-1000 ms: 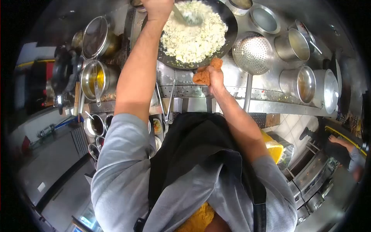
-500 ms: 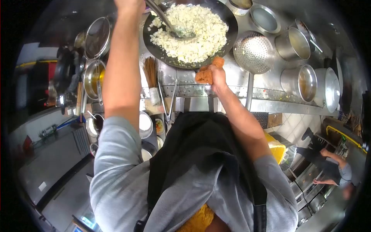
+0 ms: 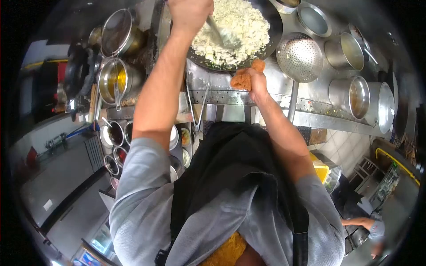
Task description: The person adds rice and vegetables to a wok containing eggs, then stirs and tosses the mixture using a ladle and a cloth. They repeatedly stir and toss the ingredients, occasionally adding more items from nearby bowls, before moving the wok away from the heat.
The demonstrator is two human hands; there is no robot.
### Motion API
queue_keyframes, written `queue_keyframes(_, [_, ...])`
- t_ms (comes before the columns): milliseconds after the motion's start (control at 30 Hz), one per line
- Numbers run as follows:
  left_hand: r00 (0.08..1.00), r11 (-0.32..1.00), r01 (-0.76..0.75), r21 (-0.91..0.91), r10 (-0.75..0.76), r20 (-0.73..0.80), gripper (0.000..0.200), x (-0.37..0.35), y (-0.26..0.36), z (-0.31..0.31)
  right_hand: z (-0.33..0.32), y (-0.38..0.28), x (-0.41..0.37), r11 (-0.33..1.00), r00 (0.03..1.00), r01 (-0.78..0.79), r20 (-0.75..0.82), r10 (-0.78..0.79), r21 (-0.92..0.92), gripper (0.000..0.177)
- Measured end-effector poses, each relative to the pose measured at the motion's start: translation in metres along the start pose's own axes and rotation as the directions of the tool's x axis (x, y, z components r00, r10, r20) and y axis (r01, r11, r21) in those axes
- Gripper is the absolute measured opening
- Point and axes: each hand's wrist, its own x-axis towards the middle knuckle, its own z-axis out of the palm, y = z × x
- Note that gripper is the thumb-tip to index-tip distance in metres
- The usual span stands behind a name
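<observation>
1. Food (image 3: 248, 24) could fly out. It sits in the black pan (image 3: 276, 31), up close to the near edge. A hard push of the spoon (image 3: 215, 30) could tip bits over.
2. The spoon could slip. The left hand (image 3: 190, 17) is curled shut around its handle, but I cannot see every fingertip. Wet or greasy fingers could slide.
3. The right hand (image 3: 258, 82) could get burned if the pan is hot. Its fingers are closed on the orange cloth (image 3: 242, 80) at the pan's near edge. If the cloth bunches up or slides, skin could touch metal. I cannot tell if there is a pan handle under it.
4. The pan could tip or turn if the spoon pushes hard while the cloth grip is loose.
5. The holey scoop (image 3: 299, 57) could get knocked. It lies just beside the pan, and its long handle points back near the right arm.
6. The pot (image 3: 134, 84) with yellow liquid could get bumped. The left arm is near it, and a ladle (image 3: 117, 95) hangs over its side.
</observation>
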Motion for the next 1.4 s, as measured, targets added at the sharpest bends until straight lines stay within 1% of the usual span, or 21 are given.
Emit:
queue_keyframes(33, [0.971, 0.983, 0.179, -0.030, -0.182, -0.158, 0.022, 0.009, -0.004, 0.000, -0.002, 0.000, 0.001, 1.000, 1.000, -0.015, 0.008, 0.015, 0.009, 0.027])
queue_keyframes(67, [0.922, 0.925, 0.239, 0.294, -0.122, -0.368, 0.024, 0.024, -0.005, -0.005, -0.004, -0.002, 0.004, 0.999, 1.000, -0.027, 0.012, 0.027, 0.021, 0.027])
queue_keyframes(133, [0.900, 0.951, 0.250, 0.184, -0.158, -0.406, 0.024, 0.025, 0.054, -0.004, -0.005, -0.002, 0.011, 1.000, 1.000, -0.004, 0.008, 0.004, 0.005, 0.027])
queue_keyframes(200, [0.991, 0.980, -0.045, -0.192, 0.069, 0.116, 0.023, 0.012, 0.054, -0.034, -0.008, 0.001, 0.004, 1.000, 1.000, 0.002, 0.002, -0.002, -0.019, 0.027])
queue_keyframes(233, [0.898, 0.902, 0.336, 0.272, -0.220, -0.382, 0.026, 0.005, 0.054, -0.001, -0.005, 0.000, 0.003, 1.000, 1.000, -0.003, -0.030, 0.003, 0.013, 0.025])
queue_keyframes(267, [0.876, 0.902, 0.271, 0.335, -0.087, -0.475, 0.028, 0.007, 0.013, 0.004, 0.000, -0.002, 0.003, 0.999, 0.998, -0.004, -0.056, 0.006, 0.044, 0.022])
queue_keyframes(333, [0.868, 0.847, 0.397, 0.354, -0.222, -0.445, 0.028, 0.024, -0.025, -0.014, -0.003, -0.003, 0.009, 0.999, 1.000, -0.018, -0.016, 0.019, 0.044, 0.024])
queue_keyframes(400, [0.970, 0.985, 0.172, -0.022, -0.173, -0.173, 0.027, 0.039, -0.016, -0.029, -0.008, -0.002, 0.011, 0.999, 0.999, -0.037, 0.023, 0.037, 0.032, 0.025])
queue_keyframes(467, [0.999, 0.996, -0.037, -0.085, 0.038, 0.010, 0.026, 0.022, 0.039, -0.023, -0.011, 0.003, 0.011, 0.997, 0.999, -0.042, 0.006, 0.041, 0.066, 0.028])
queue_keyframes(533, [0.878, 0.962, 0.260, 0.086, -0.198, -0.436, 0.025, 0.002, 0.065, 0.020, -0.012, -0.003, 0.001, 0.996, 0.996, -0.092, -0.004, 0.092, 0.006, 0.029])
queue_keyframes(633, [0.989, 0.989, -0.036, 0.141, 0.055, -0.137, 0.019, -0.021, -0.052, -0.009, -0.011, -0.005, 0.003, 0.986, 0.986, -0.164, 0.011, 0.164, -0.028, 0.033])
queue_keyframes(733, [0.942, 0.995, 0.098, -0.017, -0.098, -0.321, 0.020, 0.013, 0.011, -0.003, -0.013, -0.014, 0.010, 0.976, 0.975, -0.217, 0.041, 0.217, -0.016, 0.036])
queue_keyframes(800, [0.967, 0.954, -0.255, -0.160, 0.256, -0.012, 0.024, 0.020, 0.027, -0.023, -0.018, -0.011, 0.009, 0.965, 0.964, -0.262, 0.045, 0.263, -0.025, 0.036])
queue_keyframes(867, [0.860, 0.903, 0.070, -0.424, -0.269, -0.432, 0.023, 0.034, -0.027, -0.011, -0.015, -0.016, 0.020, 0.936, 0.932, -0.353, 0.089, 0.352, -0.006, 0.036])
queue_keyframes(900, [0.849, 0.990, 0.142, 0.016, -0.113, -0.516, 0.021, 0.029, -0.068, -0.022, -0.018, -0.016, 0.026, 0.925, 0.918, -0.378, 0.144, 0.369, 0.037, 0.036])
queue_keyframes(1000, [0.879, 0.929, 0.241, -0.281, -0.332, -0.342, 0.021, 0.080, -0.063, -0.071, -0.022, -0.016, 0.007, 0.965, 0.960, -0.264, 0.096, 0.263, -0.005, 0.038])
queue_keyframes(1100, [0.880, 0.922, 0.278, -0.269, -0.357, -0.312, 0.026, 0.088, 0.005, -0.069, -0.012, -0.049, -0.102, 0.947, 0.948, -0.312, 0.093, 0.305, 0.074, 0.040])
queue_keyframes(1200, [0.942, 0.929, 0.164, -0.331, -0.247, -0.227, 0.030, 0.058, 0.061, -0.061, -0.031, -0.023, -0.134, 0.975, 0.978, -0.211, 0.015, 0.210, 0.064, 0.042])
queue_keyframes(1267, [0.898, 0.980, 0.168, -0.103, -0.196, -0.394, 0.030, 0.026, 0.035, -0.022, -0.013, -0.029, -0.101, 0.948, 0.944, -0.318, 0.095, 0.316, 0.006, 0.039])
queue_keyframes(1333, [0.876, 0.984, 0.096, -0.151, -0.156, -0.457, 0.029, 0.018, 0.000, -0.011, -0.008, -0.010, -0.067, 0.952, 0.950, -0.302, 0.095, 0.296, 0.055, 0.041])
queue_keyframes(1400, [0.897, 0.982, 0.016, -0.186, -0.096, -0.432, 0.029, 0.029, 0.002, -0.026, -0.045, 0.016, -0.093, 0.944, 0.891, -0.331, 0.332, 0.310, 0.009, 0.045])
